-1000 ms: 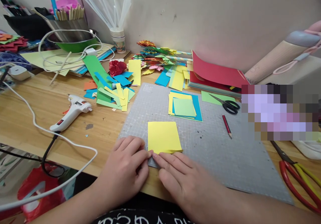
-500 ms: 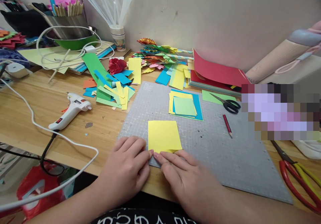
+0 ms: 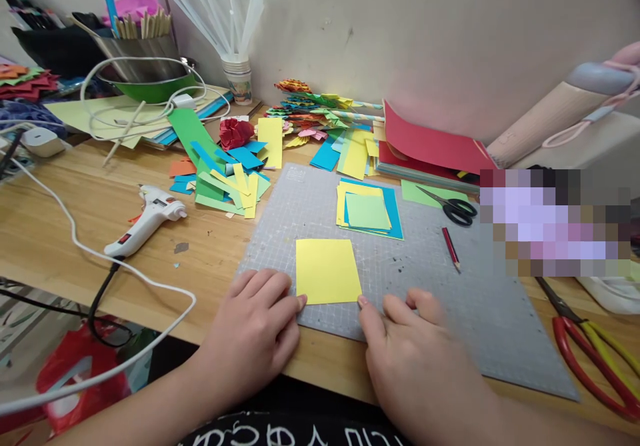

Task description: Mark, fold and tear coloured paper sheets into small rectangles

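Note:
A yellow sheet of paper lies on the grey cutting mat, close to the mat's near edge. At the sheet's lower left corner is my left hand, its thumb tip on the paper and its fingers curled. My right hand has its thumb tip on the lower right corner, the other fingers bent over the mat. The near edge between them looks straight and flat. Beyond it sits a stack of cut paper squares in green, yellow and blue.
Black-handled scissors and a red pencil lie on the mat's right part. Larger red-and-yellow-handled scissors are at far right. To the left are a white glue gun, its cords, and paper scraps. Paper flowers lie by the wall.
My right hand has slid rightward along the sheet's near edge, from beside my left thumb to the lower right corner. The raised strip at that edge now lies flat. My left hand has stayed.

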The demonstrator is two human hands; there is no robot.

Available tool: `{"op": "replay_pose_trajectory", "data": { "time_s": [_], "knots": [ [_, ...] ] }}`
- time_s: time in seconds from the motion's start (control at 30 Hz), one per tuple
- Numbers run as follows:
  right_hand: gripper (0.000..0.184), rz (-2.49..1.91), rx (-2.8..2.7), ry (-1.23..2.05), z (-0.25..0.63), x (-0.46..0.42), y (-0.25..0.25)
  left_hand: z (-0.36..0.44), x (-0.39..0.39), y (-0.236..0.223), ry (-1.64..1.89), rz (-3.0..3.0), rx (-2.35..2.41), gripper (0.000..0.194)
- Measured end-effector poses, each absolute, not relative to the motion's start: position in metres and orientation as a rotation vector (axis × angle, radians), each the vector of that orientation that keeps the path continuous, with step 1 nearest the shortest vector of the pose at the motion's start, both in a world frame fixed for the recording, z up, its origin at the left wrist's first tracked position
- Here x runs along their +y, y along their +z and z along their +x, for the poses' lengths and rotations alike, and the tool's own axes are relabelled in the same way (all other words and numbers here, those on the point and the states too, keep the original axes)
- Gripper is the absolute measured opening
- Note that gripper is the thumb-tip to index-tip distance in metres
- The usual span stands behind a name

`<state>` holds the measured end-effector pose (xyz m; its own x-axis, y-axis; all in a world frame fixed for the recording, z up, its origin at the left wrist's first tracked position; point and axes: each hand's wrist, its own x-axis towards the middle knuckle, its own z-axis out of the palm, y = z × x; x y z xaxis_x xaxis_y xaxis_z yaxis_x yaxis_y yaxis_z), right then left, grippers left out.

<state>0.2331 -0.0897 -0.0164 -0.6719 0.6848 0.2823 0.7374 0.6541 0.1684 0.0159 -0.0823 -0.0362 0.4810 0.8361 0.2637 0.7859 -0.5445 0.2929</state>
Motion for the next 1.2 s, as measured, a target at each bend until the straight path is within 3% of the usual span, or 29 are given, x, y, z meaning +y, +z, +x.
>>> {"op": "replay_pose_trajectory", "data": {
  "time_s": [0.33, 0.47, 0.67, 0.77, 0.97, 1.07, 1.13, 1.2],
  "knots": [
    [0.021, -1.072, -2.712, -0.194, 0.236, -0.086, -0.019, 0.008, -0.092, -0.038, 0.77, 2.525, 1.371, 0.014],
    [0.021, -1.025, -2.712, -0.148, 0.237, -0.083, -0.016, 0.011, -0.087, -0.035, 0.653, 2.497, 1.412, 0.022],
    [0.013, -1.258, -2.458, 0.428, 0.249, -0.049, -0.015, 0.022, -0.071, -0.029, 0.433, 2.267, 1.458, 0.003],
    [0.001, -1.29, -2.456, 0.655, 0.253, -0.036, -0.019, 0.023, -0.065, -0.025, 0.411, 2.19, 1.425, 0.005],
    [0.007, -1.133, -2.386, 0.692, 0.252, -0.038, -0.022, 0.012, -0.058, -0.004, 0.491, 2.214, 1.271, 0.012],
    [0.035, -1.146, -2.189, 0.589, 0.252, -0.039, -0.025, 0.008, -0.057, 0.016, 0.408, 2.29, 1.063, 0.019],
    [0.051, -1.182, -2.063, 0.799, 0.251, -0.037, -0.027, 0.008, -0.056, 0.026, 0.379, 2.29, 0.922, 0.018],
    [0.053, -1.168, -1.874, 1.228, 0.249, -0.036, -0.029, 0.011, -0.054, 0.029, 0.449, 2.229, 0.856, 0.017]
  ]
}}
